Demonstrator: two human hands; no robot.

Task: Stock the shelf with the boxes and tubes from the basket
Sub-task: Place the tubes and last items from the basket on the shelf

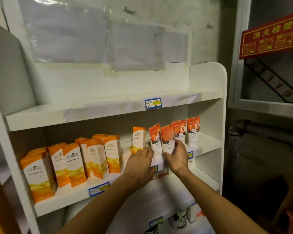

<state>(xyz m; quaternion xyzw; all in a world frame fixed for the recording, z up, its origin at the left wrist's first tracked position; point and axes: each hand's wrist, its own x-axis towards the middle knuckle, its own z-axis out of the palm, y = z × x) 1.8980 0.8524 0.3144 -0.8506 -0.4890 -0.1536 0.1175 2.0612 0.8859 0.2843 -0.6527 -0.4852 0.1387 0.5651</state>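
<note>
- on the middle shelf (108, 187), right of centre, both hands are at work among the orange-and-white tubes (193, 130); the placing step is in hand
- right hand (177, 157): fingers (178, 144) wrapped round the lower body of the front tube (167, 139), thumb to its left; clamped on it; the tube stands cap down and leans slightly left
- left hand (139, 163): fingers curled and close together against the foot of the single upright box (139, 138), just beside the leftmost tube (155, 140); whether it grips the box or only steadies it cannot be told
- stock on the shelf: orange boxes (71, 163) in loose rows at the left, some tilted; four tubes in view at the right, two at the back upright
- basket: not in view; remaining stock cannot be judged
- judgement: task well along, not shown complete
- next move calls for: setting the held tube upright and level with its neighbours before letting go; the tubes stand close, so a careless release could tip the row; the tilted boxes at left may want straightening
</note>
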